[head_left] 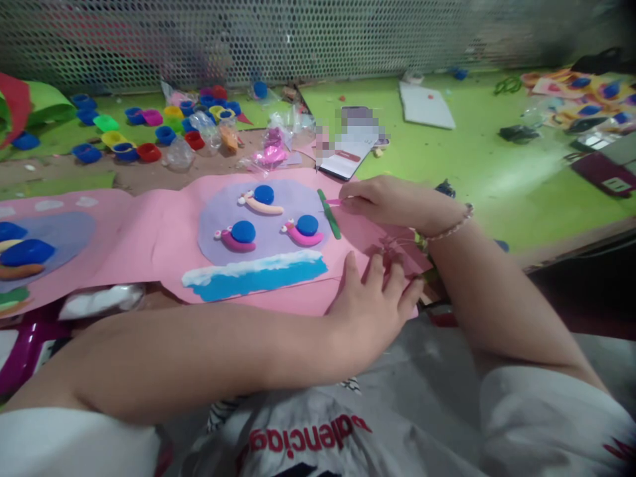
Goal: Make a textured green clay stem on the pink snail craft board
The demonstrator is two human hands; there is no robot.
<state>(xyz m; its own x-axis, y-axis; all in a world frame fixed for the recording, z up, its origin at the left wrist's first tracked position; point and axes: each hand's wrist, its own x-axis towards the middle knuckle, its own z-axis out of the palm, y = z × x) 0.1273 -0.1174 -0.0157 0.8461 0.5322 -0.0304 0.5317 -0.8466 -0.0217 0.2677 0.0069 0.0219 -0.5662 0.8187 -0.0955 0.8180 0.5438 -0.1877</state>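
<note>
My right hand [375, 200] is closed in a pinch at the right side of a pink paper craft sheet [154, 225]. A thin pink piece [334, 202] shows at its fingertips, touching a green clay strip [329, 214]; whether it is clay or a tool I cannot tell. My left hand [370, 301] lies on the sheet's near right part, fingers spread. On the sheet's lilac oval [213, 212] sit three clay snails with blue round shells, among them a magenta snail [303, 232]. Below them runs a blue paper strip [258, 277] with a white upper edge.
Behind the sheet stand several coloured small cups [149, 152] and a bag of pink clay [273, 149]. A phone [342, 165] lies just beyond the sheet, with a white board [426, 106] further back. A perforated metal panel [238, 40] borders the green table [477, 146].
</note>
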